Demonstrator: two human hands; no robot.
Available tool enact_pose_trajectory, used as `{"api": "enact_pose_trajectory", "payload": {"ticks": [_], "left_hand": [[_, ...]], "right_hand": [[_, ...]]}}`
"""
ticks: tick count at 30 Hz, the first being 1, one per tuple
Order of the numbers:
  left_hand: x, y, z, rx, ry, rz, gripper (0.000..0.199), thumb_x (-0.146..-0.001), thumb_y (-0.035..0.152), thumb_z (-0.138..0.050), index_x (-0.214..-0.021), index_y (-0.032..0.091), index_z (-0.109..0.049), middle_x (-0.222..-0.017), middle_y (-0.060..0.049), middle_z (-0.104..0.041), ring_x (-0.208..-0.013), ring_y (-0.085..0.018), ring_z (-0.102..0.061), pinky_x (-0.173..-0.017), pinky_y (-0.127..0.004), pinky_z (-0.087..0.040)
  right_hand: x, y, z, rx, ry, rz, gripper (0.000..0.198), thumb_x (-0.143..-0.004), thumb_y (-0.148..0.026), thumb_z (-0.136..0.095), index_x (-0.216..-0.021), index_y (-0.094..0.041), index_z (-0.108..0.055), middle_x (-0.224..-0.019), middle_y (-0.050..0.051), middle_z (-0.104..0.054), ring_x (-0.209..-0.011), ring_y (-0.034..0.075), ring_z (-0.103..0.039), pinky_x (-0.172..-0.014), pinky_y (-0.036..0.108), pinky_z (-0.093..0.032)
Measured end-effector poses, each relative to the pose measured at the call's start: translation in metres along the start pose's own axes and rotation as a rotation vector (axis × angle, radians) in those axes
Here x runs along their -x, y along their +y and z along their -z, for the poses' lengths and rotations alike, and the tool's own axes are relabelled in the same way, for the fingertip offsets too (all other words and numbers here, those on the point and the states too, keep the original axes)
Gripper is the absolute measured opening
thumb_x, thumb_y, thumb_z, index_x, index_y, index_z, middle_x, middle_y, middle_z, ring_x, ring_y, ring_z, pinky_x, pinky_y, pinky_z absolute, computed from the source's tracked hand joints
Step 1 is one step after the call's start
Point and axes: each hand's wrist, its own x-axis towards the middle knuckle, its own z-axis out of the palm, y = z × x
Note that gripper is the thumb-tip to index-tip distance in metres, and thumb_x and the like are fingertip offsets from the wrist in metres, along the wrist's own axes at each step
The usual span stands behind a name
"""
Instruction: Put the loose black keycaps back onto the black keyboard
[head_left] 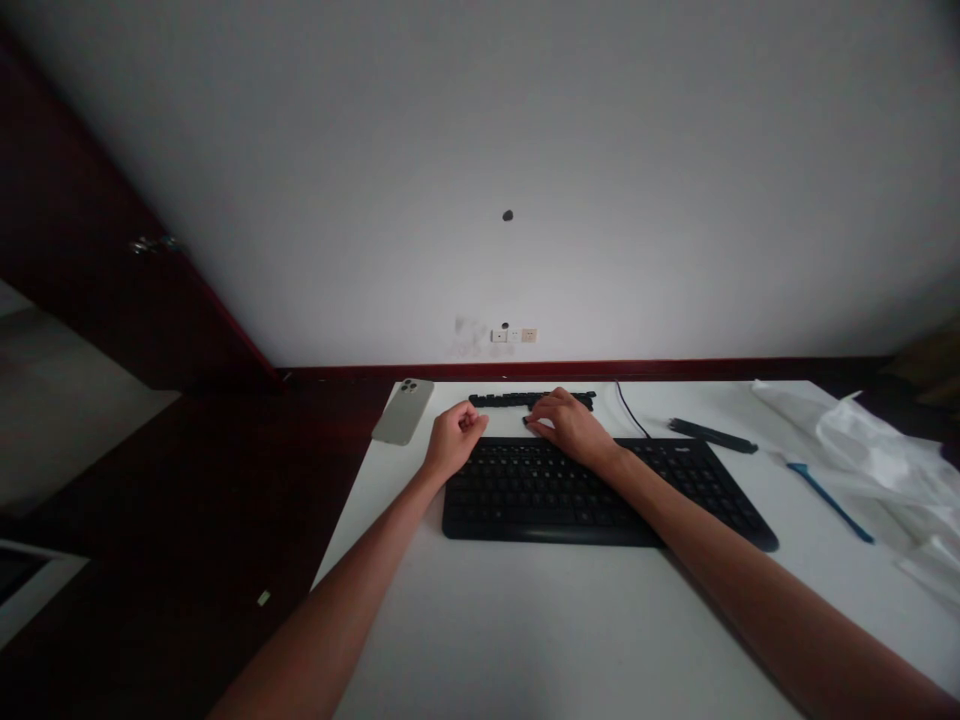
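Observation:
A black keyboard lies on the white table, partly covered by my right forearm. My left hand rests by its upper left corner, fingers curled in and thumb to the right, with nothing visible in it. Above the keyboard's back edge, my right hand pinches a small black piece that looks like a keycap between thumb and fingers. Behind both hands runs a row of loose black keycaps, its right part partly hidden by my right hand.
A phone lies face down at the table's back left. To the right are a black strip-like piece, a blue pry tool and crumpled white plastic. A cable runs off the back edge towards the wall.

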Motion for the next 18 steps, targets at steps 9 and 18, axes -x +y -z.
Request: {"api": "enact_pose_trajectory", "payload": {"ticks": [9,18], "left_hand": [[0.0,0.0,0.0,-0.001,0.001,0.002,0.031,-0.088,0.036,-0.062,-0.067,0.019,-0.045,-0.062,0.006,-0.044,-0.059,-0.01,-0.043,-0.059,-0.023,-0.033],[0.0,-0.001,0.0,-0.007,-0.001,-0.002,0.031,-0.088,0.035,-0.062,-0.068,0.02,-0.045,-0.062,0.005,-0.043,-0.058,-0.011,-0.041,-0.059,-0.024,-0.032]], "right_hand": [[-0.005,0.014,0.001,-0.165,-0.117,-0.046,0.011,-0.09,-0.022,-0.065,-0.092,-0.019,-0.076,-0.091,0.005,-0.074,-0.081,0.019,-0.065,-0.079,0.031,-0.05],[-0.006,0.006,0.026,-0.24,-0.153,-0.119,0.02,-0.089,-0.025,-0.065,-0.101,-0.018,-0.079,-0.1,0.008,-0.077,-0.087,0.021,-0.068,-0.083,0.034,-0.052]]}}
